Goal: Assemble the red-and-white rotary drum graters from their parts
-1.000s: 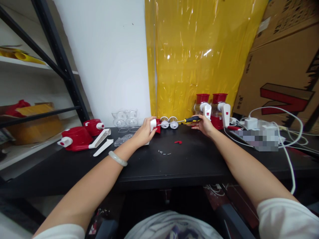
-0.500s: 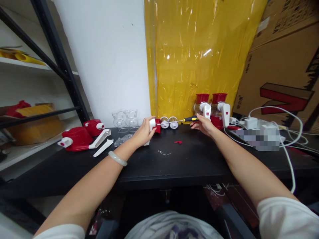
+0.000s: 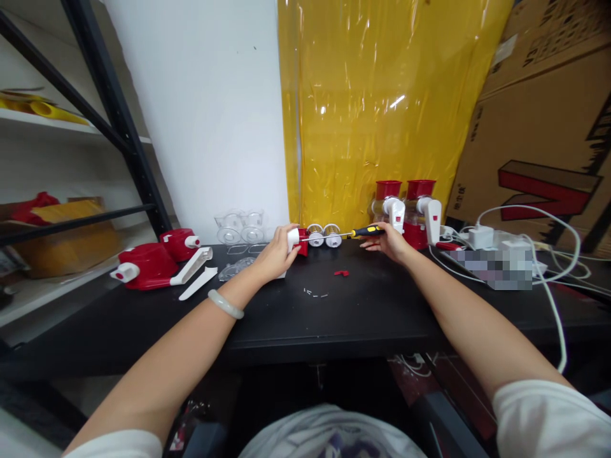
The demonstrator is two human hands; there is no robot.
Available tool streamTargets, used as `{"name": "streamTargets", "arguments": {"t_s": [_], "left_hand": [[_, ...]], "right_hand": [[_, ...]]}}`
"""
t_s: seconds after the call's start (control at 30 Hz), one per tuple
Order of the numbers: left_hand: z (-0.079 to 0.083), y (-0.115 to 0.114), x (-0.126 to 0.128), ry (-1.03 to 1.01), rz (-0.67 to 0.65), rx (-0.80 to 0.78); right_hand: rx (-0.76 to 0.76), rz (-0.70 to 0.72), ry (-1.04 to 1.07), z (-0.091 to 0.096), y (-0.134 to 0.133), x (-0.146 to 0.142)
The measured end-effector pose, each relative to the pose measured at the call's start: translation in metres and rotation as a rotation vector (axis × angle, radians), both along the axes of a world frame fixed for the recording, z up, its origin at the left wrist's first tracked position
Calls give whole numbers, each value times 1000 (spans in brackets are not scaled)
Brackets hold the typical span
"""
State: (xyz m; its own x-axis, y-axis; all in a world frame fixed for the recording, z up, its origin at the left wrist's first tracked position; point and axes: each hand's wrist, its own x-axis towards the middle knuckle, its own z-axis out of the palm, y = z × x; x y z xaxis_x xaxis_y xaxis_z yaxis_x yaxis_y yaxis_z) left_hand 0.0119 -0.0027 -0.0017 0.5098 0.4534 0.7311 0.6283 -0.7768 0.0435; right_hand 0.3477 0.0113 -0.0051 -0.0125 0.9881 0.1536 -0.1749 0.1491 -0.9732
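Note:
My left hand (image 3: 274,254) is closed around a red and white plastic part (image 3: 293,239), holding it just above the table; the fingers hide much of it. In my right hand (image 3: 392,244) is a screwdriver (image 3: 367,230) with a black and yellow handle, gripped at the handle's end. Its long shaft runs level to the left, and the tip reaches the white end of the part. Several small screws (image 3: 315,294) lie on the table in front, near a small red piece (image 3: 342,273). Two white-rimmed drums (image 3: 333,236) stand behind the shaft.
Two red and white machines (image 3: 424,219) stand at the back right, beside white cables and plugs (image 3: 481,236). Red housings (image 3: 147,264), a white handle strip (image 3: 198,284) and clear plastic parts (image 3: 238,229) occupy the left of the black table (image 3: 363,318). A cardboard box (image 3: 539,127) leans at right.
The screwdriver handle has turned a little and my right hand has shifted slightly right, its fingers more stretched. My left hand and the plastic part have barely moved.

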Motion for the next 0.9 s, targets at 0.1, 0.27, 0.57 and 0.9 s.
{"name": "streamTargets", "arguments": {"t_s": [0.1, 0.27, 0.57, 0.9], "left_hand": [[0, 0, 0, -4, 10, -6], [0, 0, -1, -16, 29, -18], [-1, 1, -1, -39, 2, -23], [1, -2, 1, -6, 4, -7]], "right_hand": [[60, 29, 46, 1, -3, 1], [106, 87, 60, 0, -6, 5], [131, -6, -84, -6, 3, 6], [88, -183, -230, -6, 5, 3]]}}
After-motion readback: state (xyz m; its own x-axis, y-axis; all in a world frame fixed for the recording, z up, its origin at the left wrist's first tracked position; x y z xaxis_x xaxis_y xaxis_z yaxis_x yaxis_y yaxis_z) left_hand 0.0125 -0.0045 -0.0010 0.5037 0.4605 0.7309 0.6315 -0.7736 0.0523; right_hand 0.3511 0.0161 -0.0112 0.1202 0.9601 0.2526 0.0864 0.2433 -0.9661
